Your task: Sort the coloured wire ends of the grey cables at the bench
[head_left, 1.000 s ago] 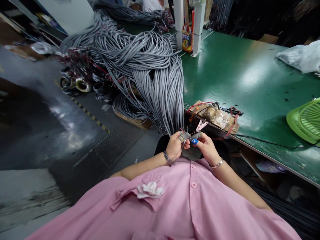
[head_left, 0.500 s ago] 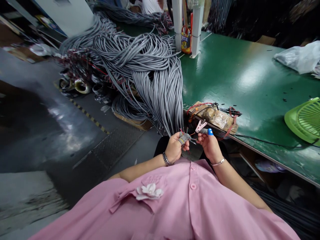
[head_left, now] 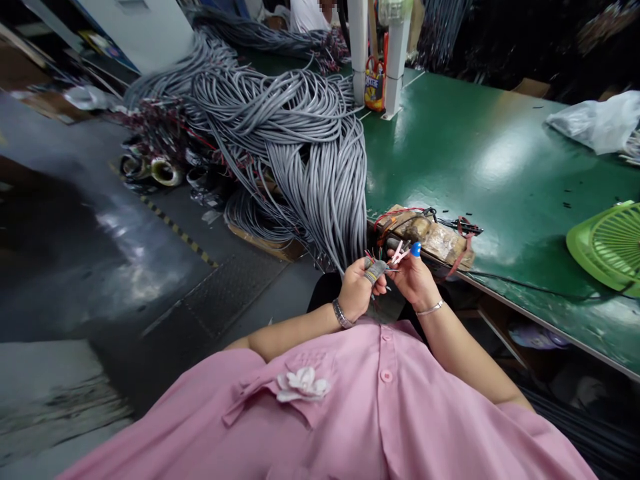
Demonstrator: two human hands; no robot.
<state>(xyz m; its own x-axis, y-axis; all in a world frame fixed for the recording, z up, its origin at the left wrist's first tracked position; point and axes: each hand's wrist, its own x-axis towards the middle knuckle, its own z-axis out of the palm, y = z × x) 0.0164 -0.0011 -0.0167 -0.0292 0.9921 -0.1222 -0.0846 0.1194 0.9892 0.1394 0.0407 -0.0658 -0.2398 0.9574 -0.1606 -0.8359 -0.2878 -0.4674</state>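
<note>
- A worker in a pink button-front shirt point(head_left: 345, 413) is handling cable ends — the left hand point(head_left: 356, 290) is gripping thin, multicoloured wires point(head_left: 371, 255) between gray-covered fingertips, just off the green-topped table's point(head_left: 475, 140) edge.
- The right hand point(head_left: 414, 280), its blue-tipped digit rising, is hovering beside them, near a pink plastic clip point(head_left: 399, 253); whether it is pinching a wire, one cannot tell.
- Fine wire separating appears to be occupying both hands; the next move is seemingly calling for a steady left grip.
- Gray, round-jacketed cables point(head_left: 335, 187) are trailing down nearby.
- A yellow-and-red packet point(head_left: 373, 85) is showing lettering — too small to read.
</note>
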